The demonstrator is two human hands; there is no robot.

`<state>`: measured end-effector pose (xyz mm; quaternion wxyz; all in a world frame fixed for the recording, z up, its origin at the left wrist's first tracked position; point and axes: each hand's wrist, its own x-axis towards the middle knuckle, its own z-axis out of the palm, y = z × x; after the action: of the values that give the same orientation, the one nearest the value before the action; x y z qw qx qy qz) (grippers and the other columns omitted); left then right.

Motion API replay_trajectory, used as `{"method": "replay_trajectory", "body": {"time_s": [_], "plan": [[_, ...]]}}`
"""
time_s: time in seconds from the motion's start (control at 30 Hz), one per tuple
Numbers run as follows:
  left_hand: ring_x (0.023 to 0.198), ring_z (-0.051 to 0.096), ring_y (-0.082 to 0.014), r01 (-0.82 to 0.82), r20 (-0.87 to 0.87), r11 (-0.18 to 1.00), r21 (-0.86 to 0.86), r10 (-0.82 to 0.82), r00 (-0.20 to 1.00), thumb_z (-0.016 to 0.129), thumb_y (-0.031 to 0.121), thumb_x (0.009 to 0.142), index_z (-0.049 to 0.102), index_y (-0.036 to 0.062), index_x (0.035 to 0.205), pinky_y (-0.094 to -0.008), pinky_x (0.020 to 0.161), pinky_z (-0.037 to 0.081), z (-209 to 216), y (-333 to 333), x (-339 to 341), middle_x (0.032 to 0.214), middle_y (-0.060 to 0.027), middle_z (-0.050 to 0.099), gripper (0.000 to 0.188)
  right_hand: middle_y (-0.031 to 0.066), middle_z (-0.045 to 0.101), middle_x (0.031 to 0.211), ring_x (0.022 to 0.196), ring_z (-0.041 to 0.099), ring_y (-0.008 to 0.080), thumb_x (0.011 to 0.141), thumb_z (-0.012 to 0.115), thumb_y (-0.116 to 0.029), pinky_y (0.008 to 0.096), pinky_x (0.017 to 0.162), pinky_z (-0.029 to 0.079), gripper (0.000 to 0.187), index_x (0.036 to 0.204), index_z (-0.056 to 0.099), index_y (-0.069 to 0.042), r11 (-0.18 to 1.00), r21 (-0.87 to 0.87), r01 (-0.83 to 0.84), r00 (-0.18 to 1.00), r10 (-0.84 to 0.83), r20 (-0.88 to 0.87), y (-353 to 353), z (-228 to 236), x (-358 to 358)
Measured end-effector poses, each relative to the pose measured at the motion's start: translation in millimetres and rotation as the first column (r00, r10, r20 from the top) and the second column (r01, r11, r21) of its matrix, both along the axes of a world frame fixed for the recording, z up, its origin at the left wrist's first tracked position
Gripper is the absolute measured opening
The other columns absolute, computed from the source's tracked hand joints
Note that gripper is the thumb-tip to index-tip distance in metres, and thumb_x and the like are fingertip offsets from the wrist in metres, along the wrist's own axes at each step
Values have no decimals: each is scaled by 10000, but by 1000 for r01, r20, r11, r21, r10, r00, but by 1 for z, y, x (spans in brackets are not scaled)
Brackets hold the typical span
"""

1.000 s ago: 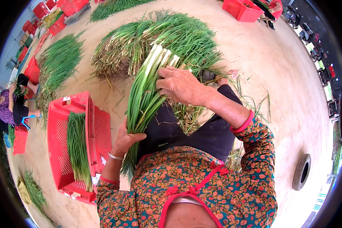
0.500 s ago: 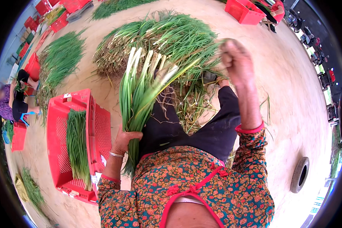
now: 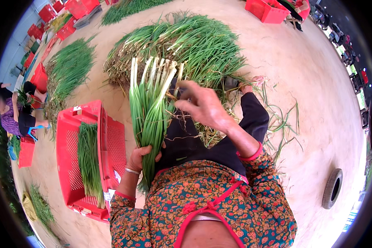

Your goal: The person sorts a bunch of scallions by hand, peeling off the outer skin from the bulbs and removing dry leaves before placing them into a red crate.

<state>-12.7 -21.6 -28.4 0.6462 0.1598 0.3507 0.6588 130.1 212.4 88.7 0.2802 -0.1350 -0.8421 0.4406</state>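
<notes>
My left hand (image 3: 141, 157) is closed around the leafy lower part of a bunch of chives (image 3: 151, 103), holding it upright over my left thigh. The white stalk ends point up and away from me, and the green leaf tips hang below my grip. Close to the right side of those white ends is my right hand (image 3: 200, 103). Its fingers are curved but apart and slightly smeared, with nothing clearly held. Thin brown strands hang beside the bunch near the fingertips; whether they touch is unclear.
Ahead lies a big heap of chives (image 3: 194, 41) with rooty ends. A red crate (image 3: 113, 142) on my left holds trimmed chives (image 3: 89, 165). Loose leaves (image 3: 283, 120) litter the floor right of my foot. A tyre (image 3: 332, 188) lies right; a seated person (image 3: 12, 118) is far left.
My right hand has swung from the upper right back to the bunch, its fingers opening. More loose leaves now lie on the floor at the right. The left hand keeps its hold.
</notes>
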Motion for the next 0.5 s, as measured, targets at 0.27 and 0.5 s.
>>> {"method": "replay_trajectory", "body": {"time_s": [0.27,0.5], "plan": [[611,567,-183,48,-340,999,14,-41,940,715,208,748,500,-1,1204,-271,522,466,7,2,9,967,-128,603,546,188,596,640,651,618,365,773,625,-187,435,595,488,163,781,645,-25,972,237,-7,978,-43,206,-9,-10,-31],[635,595,-158,-76,-544,984,-164,-26,839,646,56,781,532,7,1162,-279,576,508,25,10,28,893,-94,635,401,118,562,533,461,569,215,775,612,-129,344,475,462,117,785,657,-22,988,137,-67,987,45,154,-6,9,-35]]}}
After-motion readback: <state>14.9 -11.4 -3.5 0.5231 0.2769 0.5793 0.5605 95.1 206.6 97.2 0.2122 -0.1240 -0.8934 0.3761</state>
